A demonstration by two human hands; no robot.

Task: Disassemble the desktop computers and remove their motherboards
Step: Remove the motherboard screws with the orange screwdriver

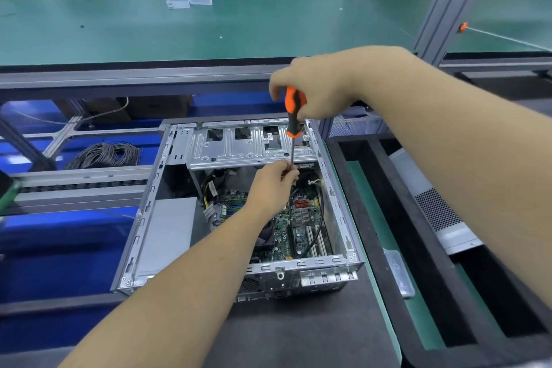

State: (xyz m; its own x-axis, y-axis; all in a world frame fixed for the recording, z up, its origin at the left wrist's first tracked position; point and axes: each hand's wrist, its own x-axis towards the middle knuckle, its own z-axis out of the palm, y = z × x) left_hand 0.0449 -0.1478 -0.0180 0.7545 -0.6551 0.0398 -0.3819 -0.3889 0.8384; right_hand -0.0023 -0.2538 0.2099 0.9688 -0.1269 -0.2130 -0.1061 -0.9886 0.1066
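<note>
An open grey desktop case [155, 227] lies on its side before me. Its green motherboard [301, 224] shows inside, crossed by a black cable [319, 227]. A silver drive cage [239, 146] spans the far end. My right hand [316, 86] grips the orange-and-black handle of a screwdriver [294, 112] held upright above the case. My left hand [274, 185] reaches into the case and pinches the screwdriver's thin shaft low down. The tip is hidden behind my left fingers.
A green worktop [209, 30] runs behind the case, with a clear plastic box [179, 1] on it. Black foam trays [418, 248] sit to the right, one holding a perforated side panel [436, 212]. Coiled grey cable [104, 155] lies at left. Cardboard boxes stand far back.
</note>
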